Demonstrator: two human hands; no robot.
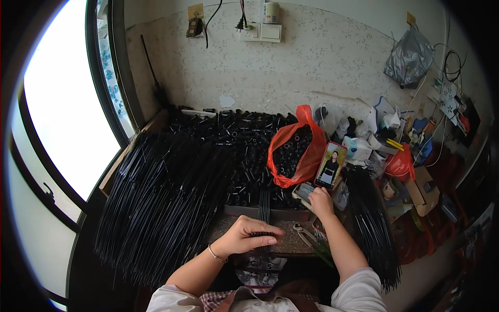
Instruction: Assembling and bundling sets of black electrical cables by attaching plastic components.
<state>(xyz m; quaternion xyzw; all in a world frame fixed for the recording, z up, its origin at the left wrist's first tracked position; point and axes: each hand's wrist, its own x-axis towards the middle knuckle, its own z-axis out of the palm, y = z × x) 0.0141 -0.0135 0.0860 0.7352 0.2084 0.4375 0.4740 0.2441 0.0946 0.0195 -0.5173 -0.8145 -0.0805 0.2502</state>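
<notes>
My left hand (248,235) is closed round a small bundle of thin black rods (264,208), thumb and fingers pressed from either side near the table's front edge. The rods run away from me over the ledge toward the heap of parts. To the right, my right hand (320,202) dips its bunched fingers into a small open box (303,190) of thin pale pieces. Whatever those fingertips pinch is hidden. Pliers with green handles (306,236) lie on the tabletop between my forearms.
Long black rods (156,208) cover the left side; another bunch (369,218) lies right. Short black tubular parts (244,140) heap up behind. An open red plastic bag (280,179) holds more. A phone (331,165) leans beside it. Clutter and a cardboard box (422,191) fill the far right.
</notes>
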